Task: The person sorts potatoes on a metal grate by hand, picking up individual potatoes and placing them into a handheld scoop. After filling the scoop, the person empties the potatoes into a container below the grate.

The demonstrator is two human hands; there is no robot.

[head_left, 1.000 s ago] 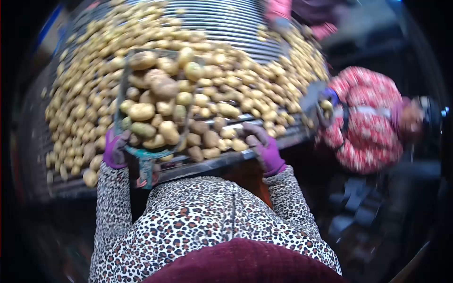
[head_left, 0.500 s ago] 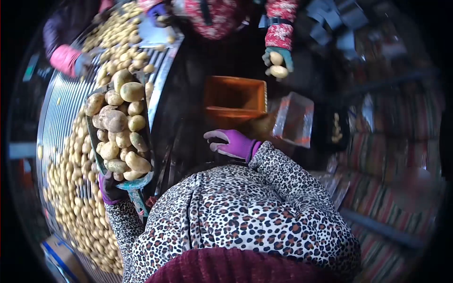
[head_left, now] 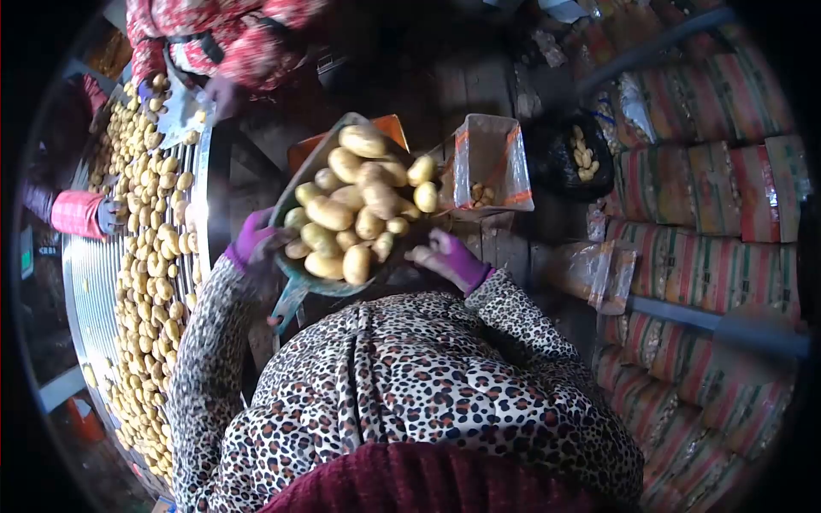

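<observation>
A green metal scoop [head_left: 301, 275] heaped with potatoes [head_left: 355, 209] is held in front of my chest. My left hand [head_left: 251, 242], in a purple glove, grips the scoop's left rim. My right hand [head_left: 446, 256], also purple-gloved, is against the scoop's right side next to the potatoes. An orange crate [head_left: 390, 130] shows just beyond the scoop, mostly hidden by it. A clear plastic bag [head_left: 490, 162] with an orange band stands open right of the scoop, a few potatoes inside.
A roller conveyor [head_left: 111, 282] covered in potatoes runs down the left. A person in a red patterned jacket [head_left: 224, 34] works at its far end; a pink sleeve [head_left: 75, 214] reaches in from the left. Stacked striped sacks [head_left: 718, 222] fill the right.
I have turned right, away from the conveyor. The loaded scoop swung from over the rollers to above the orange crate, and my right hand came up to its right side.
</observation>
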